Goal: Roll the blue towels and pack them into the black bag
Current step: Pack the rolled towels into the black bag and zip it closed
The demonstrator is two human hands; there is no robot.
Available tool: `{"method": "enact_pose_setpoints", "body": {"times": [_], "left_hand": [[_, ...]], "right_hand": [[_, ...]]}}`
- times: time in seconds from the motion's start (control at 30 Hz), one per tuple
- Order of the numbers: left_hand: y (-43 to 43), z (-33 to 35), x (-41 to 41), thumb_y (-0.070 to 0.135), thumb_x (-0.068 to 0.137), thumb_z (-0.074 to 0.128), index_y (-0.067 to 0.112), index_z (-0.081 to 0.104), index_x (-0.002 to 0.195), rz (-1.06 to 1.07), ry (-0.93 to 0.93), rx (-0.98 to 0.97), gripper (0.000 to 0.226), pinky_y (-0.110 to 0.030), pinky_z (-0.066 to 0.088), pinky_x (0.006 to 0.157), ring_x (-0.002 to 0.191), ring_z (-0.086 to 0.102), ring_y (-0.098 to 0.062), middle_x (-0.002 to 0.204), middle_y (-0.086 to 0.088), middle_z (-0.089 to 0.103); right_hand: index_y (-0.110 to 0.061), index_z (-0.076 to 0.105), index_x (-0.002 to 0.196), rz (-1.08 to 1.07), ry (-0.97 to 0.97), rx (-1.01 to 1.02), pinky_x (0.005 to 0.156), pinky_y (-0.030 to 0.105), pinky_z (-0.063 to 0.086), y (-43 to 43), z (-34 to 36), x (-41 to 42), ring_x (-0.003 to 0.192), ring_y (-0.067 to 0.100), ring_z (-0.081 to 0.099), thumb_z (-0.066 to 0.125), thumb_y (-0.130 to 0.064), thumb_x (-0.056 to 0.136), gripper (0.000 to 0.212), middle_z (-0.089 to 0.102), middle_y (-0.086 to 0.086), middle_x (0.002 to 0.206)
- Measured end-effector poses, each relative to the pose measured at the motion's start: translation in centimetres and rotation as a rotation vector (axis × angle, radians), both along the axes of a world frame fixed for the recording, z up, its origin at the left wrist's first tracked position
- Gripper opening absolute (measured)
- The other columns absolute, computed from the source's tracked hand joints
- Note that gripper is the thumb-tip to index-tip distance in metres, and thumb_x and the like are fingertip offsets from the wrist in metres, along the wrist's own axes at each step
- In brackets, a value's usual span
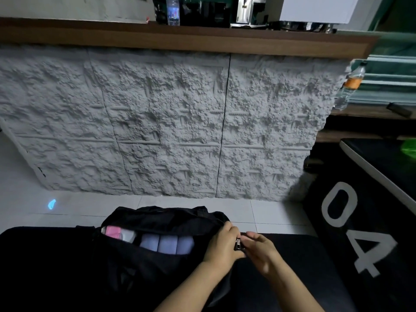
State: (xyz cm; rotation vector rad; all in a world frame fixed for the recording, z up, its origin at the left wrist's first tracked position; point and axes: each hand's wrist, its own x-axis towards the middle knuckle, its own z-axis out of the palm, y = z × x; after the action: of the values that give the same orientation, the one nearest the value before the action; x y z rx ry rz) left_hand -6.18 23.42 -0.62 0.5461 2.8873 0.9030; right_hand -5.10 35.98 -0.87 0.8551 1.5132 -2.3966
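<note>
Three rolled blue towels [166,245] lie side by side in the mouth of the black bag [157,218], low in the frame just left of centre. To their left, in the same opening, sits a pink and white item [117,231] that I cannot identify.

Both hands meet at the bag's right end, where the metal zipper slider [238,243] shows between them. The left hand [221,243] has its fingers curled over the bag's fabric and grips it beside the slider. The right hand [262,248] reaches in from the right with loosely extended fingers, the tips at the slider. Whether it pinches the slider cannot be told.

The bag rests on a black padded surface [33,266] that fills the bottom of the frame. Beyond it is a white tiled floor [265,212], with a small blue spot of light [51,204] at lower left. A grey rough-textured panel [168,122] fills the middle, topped by a wooden ledge [180,41]. A clear water bottle [172,10] stands on the ledge at top centre. At upper right is a bottle with an orange label [351,86]. A black mat marked "04" [360,233] runs down the right side.
</note>
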Motion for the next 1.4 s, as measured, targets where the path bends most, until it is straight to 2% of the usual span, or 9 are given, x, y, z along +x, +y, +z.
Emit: {"method": "enact_pose_setpoints", "body": {"times": [0.2, 0.37, 0.5, 0.63, 0.8, 1.0, 1.1, 1.2, 1.4], "left_hand": [[-0.2, -0.3, -0.1, 0.011, 0.076, 0.074, 0.01, 0.072, 0.076, 0.105, 0.006, 0.326, 0.002, -0.022, 0.048, 0.068, 0.068, 0.058, -0.006, 0.075, 0.007, 0.058], [-0.8, -0.4, -0.5, 0.01, 0.072, 0.077, 0.014, 0.072, 0.061, 0.359, -0.128, 0.461, 0.012, -0.02, 0.046, 0.057, 0.053, 0.059, 0.0, 0.045, 0.019, 0.057], [-1.4, 0.0, -0.5, 0.001, 0.069, 0.075, 0.028, 0.066, 0.046, 0.434, -0.299, 0.508, 0.037, -0.017, 0.049, 0.058, 0.052, 0.06, 0.004, 0.048, 0.017, 0.062], [-2.2, 0.6, -0.6, -0.008, 0.066, 0.069, 0.023, 0.067, 0.044, 0.565, -0.403, 0.616, 0.037, -0.012, 0.046, 0.054, 0.048, 0.059, 0.002, 0.051, 0.008, 0.065], [-4.9, 0.5, -0.6, -0.005, 0.062, 0.069, 0.024, 0.067, 0.042, 0.61, -0.353, 0.576, 0.036, -0.021, 0.05, 0.058, 0.055, 0.063, -0.01, 0.057, -0.001, 0.07], [-9.3, 1.6, -0.6, 0.001, 0.06, 0.081, 0.017, 0.056, 0.07, 0.682, -0.325, 0.485, 0.031, -0.021, 0.048, 0.057, 0.054, 0.062, -0.014, 0.059, 0.0, 0.069], [-11.0, 2.1, -0.5, 0.009, 0.057, 0.083, 0.017, 0.052, 0.067, 0.712, -0.296, 0.416, 0.034, -0.023, 0.05, 0.057, 0.058, 0.065, -0.018, 0.058, 0.003, 0.069], [-12.5, 2.8, -0.1, 0.016, 0.059, 0.082, 0.018, 0.046, 0.064, 0.74, -0.245, 0.321, 0.037, -0.02, 0.036, 0.048, 0.052, 0.055, -0.012, 0.054, 0.009, 0.064], [-15.9, 4.8, 0.1, 0.012, 0.062, 0.083, 0.019, 0.037, 0.06, 0.731, -0.119, 0.189, 0.046, -0.02, 0.029, 0.045, 0.048, 0.044, -0.006, 0.048, 0.013, 0.051]], "right_hand": [[0.003, 0.051, 0.109, 0.01, 0.0, 0.011, 0.064, 0.027, 0.055, 0.7, -0.5, 0.1, 0.073, 0.026, 0.062, 0.056, 0.012, 0.087, 0.024, 0.065, 0.02, 0.085], [-0.001, 0.051, 0.108, -0.023, 0.036, 0.095, 0.053, 0.021, 0.055, 0.6, -0.5, -0.1, 0.068, 0.025, 0.063, 0.062, 0.014, 0.081, 0.032, 0.065, 0.022, 0.094], [-0.002, 0.049, 0.111, -0.013, 0.075, 0.236, 0.052, 0.019, 0.053, 0.6, -0.5, -0.3, 0.066, 0.024, 0.06, 0.064, 0.013, 0.08, 0.038, 0.061, 0.017, 0.09], [-0.005, 0.05, 0.11, -0.031, 0.087, 0.303, 0.062, 0.026, 0.054, 0.7, -0.8, -0.5, 0.065, 0.024, 0.061, 0.067, 0.012, 0.078, 0.04, 0.061, 0.014, 0.088], [-0.004, 0.053, 0.11, -0.026, 0.11, 0.398, 0.086, 0.045, 0.052, 0.6, -1.4, -0.8, 0.071, 0.028, 0.062, 0.067, 0.011, 0.078, 0.039, 0.061, 0.013, 0.088], [-0.006, 0.055, 0.107, -0.027, 0.108, 0.427, 0.088, 0.046, 0.053, 0.4, -1.8, -1.0, 0.077, 0.03, 0.064, 0.069, 0.009, 0.077, 0.036, 0.064, 0.012, 0.091], [-0.006, 0.055, 0.107, -0.032, 0.125, 0.464, 0.087, 0.048, 0.053, 0.5, -1.8, -1.2, 0.077, 0.031, 0.064, 0.07, 0.009, 0.077, 0.037, 0.064, 0.012, 0.09], [-0.008, 0.055, 0.108, -0.044, 0.138, 0.518, 0.083, 0.046, 0.055, 0.6, -1.5, -1.3, 0.075, 0.027, 0.062, 0.069, 0.009, 0.077, 0.038, 0.063, 0.01, 0.086], [-0.01, 0.054, 0.108, -0.056, 0.138, 0.576, 0.075, 0.039, 0.055, 0.7, -0.9, -1.5, 0.074, 0.025, 0.063, 0.069, 0.009, 0.077, 0.039, 0.064, 0.009, 0.087]]}}
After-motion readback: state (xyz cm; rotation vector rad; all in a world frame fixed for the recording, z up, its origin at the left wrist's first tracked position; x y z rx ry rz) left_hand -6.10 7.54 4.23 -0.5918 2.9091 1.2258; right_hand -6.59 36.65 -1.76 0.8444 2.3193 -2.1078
